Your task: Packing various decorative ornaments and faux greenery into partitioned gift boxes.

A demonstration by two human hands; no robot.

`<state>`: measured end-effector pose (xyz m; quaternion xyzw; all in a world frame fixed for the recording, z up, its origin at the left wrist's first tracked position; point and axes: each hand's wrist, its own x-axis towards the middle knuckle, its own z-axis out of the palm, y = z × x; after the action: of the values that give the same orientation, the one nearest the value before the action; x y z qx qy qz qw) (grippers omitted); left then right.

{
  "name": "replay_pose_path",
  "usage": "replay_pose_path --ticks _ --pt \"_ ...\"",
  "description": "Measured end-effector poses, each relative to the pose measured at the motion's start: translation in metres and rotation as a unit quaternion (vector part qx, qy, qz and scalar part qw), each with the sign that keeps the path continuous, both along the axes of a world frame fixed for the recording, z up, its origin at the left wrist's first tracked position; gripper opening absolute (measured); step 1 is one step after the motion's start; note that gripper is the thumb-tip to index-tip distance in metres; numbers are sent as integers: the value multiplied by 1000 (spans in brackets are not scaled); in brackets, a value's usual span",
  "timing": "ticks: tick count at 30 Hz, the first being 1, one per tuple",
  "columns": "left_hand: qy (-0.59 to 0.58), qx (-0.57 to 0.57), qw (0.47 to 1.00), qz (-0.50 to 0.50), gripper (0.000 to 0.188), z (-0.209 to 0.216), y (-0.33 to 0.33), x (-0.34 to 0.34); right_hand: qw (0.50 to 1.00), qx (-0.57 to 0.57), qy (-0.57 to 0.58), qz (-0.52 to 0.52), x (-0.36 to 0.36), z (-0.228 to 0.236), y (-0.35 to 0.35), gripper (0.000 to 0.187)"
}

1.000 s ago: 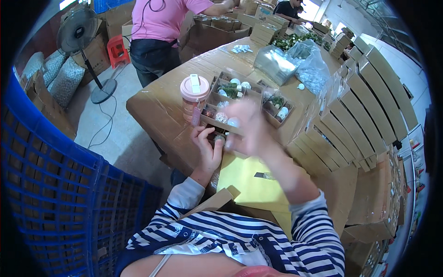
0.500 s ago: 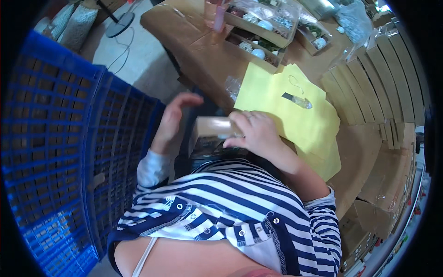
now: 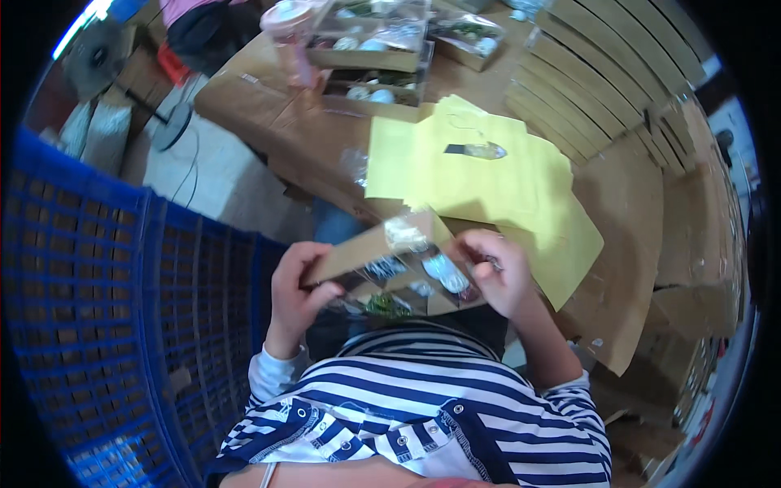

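Observation:
In front of my belly is a shallow brown cardboard box (image 3: pixel 370 246) with a clear window, tilted towards me. Through the window show several pale balls, a dark red ball and some green tinsel-like filling. My left hand (image 3: pixel 298 285) grips the box's left end, thumb on the near edge and fingers round the far side. At the right end my right hand (image 3: pixel 503 272) curls its fingers against the box, its fingertips partly hidden. Just beyond the box, yellow paper sheets (image 3: pixel 488 183) lie on the table, with a small clear ornament and dark tag (image 3: pixel 480 151) on top.
Filled boxes with clear windows (image 3: pixel 370 58) are stacked at the far side, beside a pink cup (image 3: pixel 289 32). Rows of flat cardboard boxes (image 3: pixel 586 89) stand at right. A tall blue plastic crate (image 3: pixel 146 293) walls my left. Beyond it are a fan (image 3: pixel 102 61) and another person (image 3: pixel 207 28).
The box has turned and tilted, its window now facing me. My left hand, apart from it before, has closed on its left end. The whole view has shifted, showing more at upper left.

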<state>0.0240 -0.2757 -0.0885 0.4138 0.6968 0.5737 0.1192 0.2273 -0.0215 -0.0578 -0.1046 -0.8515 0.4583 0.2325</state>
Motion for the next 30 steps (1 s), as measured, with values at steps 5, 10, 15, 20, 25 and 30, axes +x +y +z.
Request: replay_pose_path --ticks 5,10,15,20,25,30 --pt "210 -33 969 -130 52 29 42 6 964 194 -80 -165 -8 24 64 22" --pt "292 -104 931 -190 55 66 65 8 897 409 -69 -152 -64 -14 134 25" --pt "258 -182 927 -203 62 79 64 5 926 356 -119 -33 -78 -20 146 22" --pt "-41 -142 935 -321 63 64 67 -26 984 147 -20 -98 -69 -38 155 25" --pt "98 -120 947 -281 27 61 160 -60 982 -111 67 -137 -79 -41 174 15" --pt "388 -28 905 -170 45 14 276 -56 969 -211 83 -103 -80 -42 177 10"
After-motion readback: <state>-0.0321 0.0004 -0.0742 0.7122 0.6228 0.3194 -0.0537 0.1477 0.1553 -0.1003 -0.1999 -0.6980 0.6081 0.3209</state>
